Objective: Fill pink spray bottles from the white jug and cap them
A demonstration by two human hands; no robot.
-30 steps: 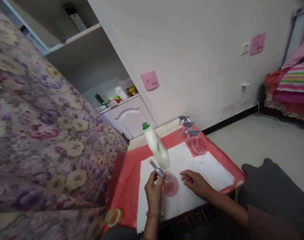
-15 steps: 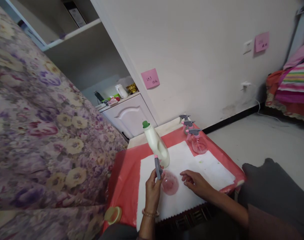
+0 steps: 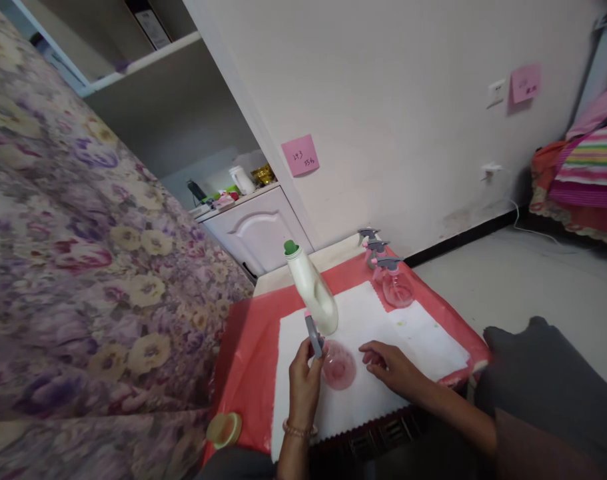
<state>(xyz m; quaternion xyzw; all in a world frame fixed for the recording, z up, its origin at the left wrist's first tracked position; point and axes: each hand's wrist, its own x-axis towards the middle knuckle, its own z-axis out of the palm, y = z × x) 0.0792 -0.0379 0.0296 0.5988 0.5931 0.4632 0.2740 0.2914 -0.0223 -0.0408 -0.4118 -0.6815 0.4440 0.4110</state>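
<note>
My left hand [image 3: 306, 370] is closed around the grey and pink trigger head of a clear spray bottle [image 3: 339, 367]. The bottle's round body rests on a white cloth [image 3: 378, 400], and I cannot tell if the head is screwed on. My right hand [image 3: 386, 363] hovers just right of the bottle, fingers loosely bent and apart, with nothing visible in it. Behind the spray bottle stands a pale detergent bottle [image 3: 313, 287] with a green top. More spray bottles [image 3: 397, 290] with grey and pink heads line the table's far right side.
A red cover [image 3: 250, 353] lies under the cloth on the low table. At the near left corner sits a yellowish round lid or cup [image 3: 224, 430]. A floral curtain [image 3: 133, 300] hangs on the left. The wall [image 3: 393, 133] and a cabinet [image 3: 256, 230] stand behind.
The trigger head in my left hand has tilted slightly to the left. My right hand has hardly moved.
</note>
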